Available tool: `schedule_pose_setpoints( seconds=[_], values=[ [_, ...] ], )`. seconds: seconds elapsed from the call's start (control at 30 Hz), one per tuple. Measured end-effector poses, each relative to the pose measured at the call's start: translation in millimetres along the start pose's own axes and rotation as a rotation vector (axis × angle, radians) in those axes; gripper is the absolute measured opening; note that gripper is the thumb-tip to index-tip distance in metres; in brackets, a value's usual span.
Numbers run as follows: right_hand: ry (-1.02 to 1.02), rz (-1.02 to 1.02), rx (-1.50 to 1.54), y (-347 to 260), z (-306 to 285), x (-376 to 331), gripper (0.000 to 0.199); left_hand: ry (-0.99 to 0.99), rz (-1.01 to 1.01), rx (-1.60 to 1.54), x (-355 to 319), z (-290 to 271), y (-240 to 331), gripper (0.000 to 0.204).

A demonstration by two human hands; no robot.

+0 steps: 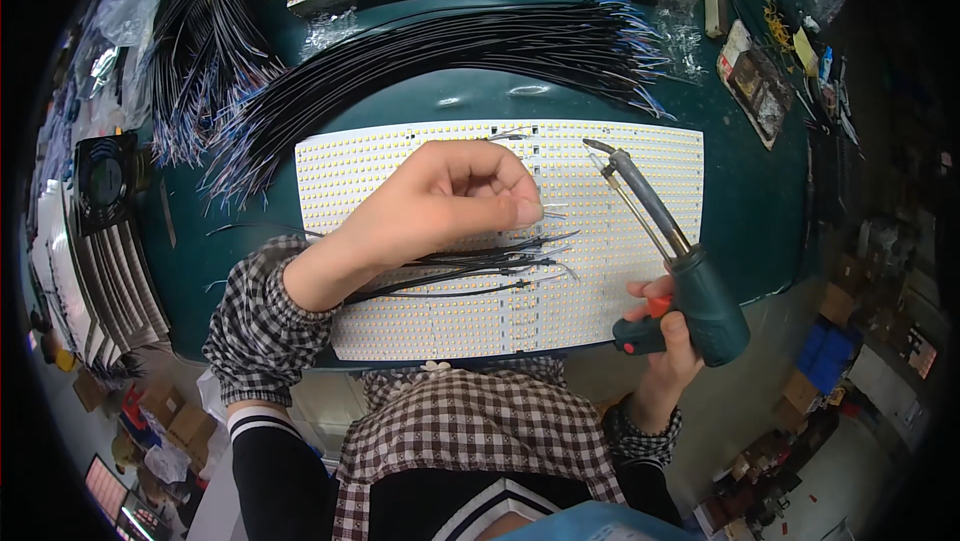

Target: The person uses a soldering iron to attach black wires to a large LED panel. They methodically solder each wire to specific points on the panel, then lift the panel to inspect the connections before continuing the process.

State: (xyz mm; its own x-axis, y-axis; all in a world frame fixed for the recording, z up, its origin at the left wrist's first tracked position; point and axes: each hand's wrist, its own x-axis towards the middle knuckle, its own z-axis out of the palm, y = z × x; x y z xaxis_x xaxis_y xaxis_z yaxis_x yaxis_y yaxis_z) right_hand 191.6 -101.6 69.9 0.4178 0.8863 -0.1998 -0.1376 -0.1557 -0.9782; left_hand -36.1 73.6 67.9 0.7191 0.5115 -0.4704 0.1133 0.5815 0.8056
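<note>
Over the LED panel (pixel 600 241), left hand (pixel 450 201) pinches a thin wire (pixel 500 261); right hand (pixel 665 336) grips a soldering gun (pixel 690 281).

Green bench (pixel 760 191): LED panel (pixel 640 291), wire bundle (pixel 480 46).

The right half of the LED panel (pixel 640 271) lies open beneath the soldering gun (pixel 670 261), whereas loose black wires (pixel 480 266) cross its centre, a wire bundle (pixel 480 46) blocks the far side, and the fan (pixel 105 181) crowds the left.

hands hold wire (pixel 540 209) and soldering gun (pixel 690 286) over led panel (pixel 420 331).
</note>
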Motion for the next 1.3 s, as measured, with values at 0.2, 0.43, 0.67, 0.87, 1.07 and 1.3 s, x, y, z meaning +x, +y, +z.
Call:
schedule_pose_setpoints(
  seconds=[0.2, 0.43, 0.67, 0.87, 1.07, 1.3],
  values=[
    [-0.012, -0.028, -0.017, 1.6, 1.2, -3.4, 0.05, -0.014, 0.005, -0.068, -1.2, 4.7, 3.5, 0.011],
    [-0.04, -0.044, -0.048, 8.7, -5.6, -7.1, 0.063, -0.026, 0.034, -0.039, -3.0, 6.7, 1.6, 0.012],
    [-0.051, -0.067, -0.02, 12.1, -8.9, -9.8, 0.061, -0.051, 0.064, -0.004, -4.7, 7.3, -2.1, 0.013],
    [0.005, -0.08, 0.036, 10.8, -7.4, -11.6, 0.047, -0.042, 0.124, 0.061, -7.5, 10.0, -3.3, 0.011],
    [0.043, -0.073, 0.057, 12.8, -7.6, -15.3, 0.048, -0.01, 0.14, 0.146, -11.6, 17.1, -3.9, 0.01],
    [0.039, -0.108, 0.01, -3.8, 10.8, -10.4, 0.03, 0.019, 0.356, 0.537, -22.1, 46.6, -4.8, 0.005]
  ],
)
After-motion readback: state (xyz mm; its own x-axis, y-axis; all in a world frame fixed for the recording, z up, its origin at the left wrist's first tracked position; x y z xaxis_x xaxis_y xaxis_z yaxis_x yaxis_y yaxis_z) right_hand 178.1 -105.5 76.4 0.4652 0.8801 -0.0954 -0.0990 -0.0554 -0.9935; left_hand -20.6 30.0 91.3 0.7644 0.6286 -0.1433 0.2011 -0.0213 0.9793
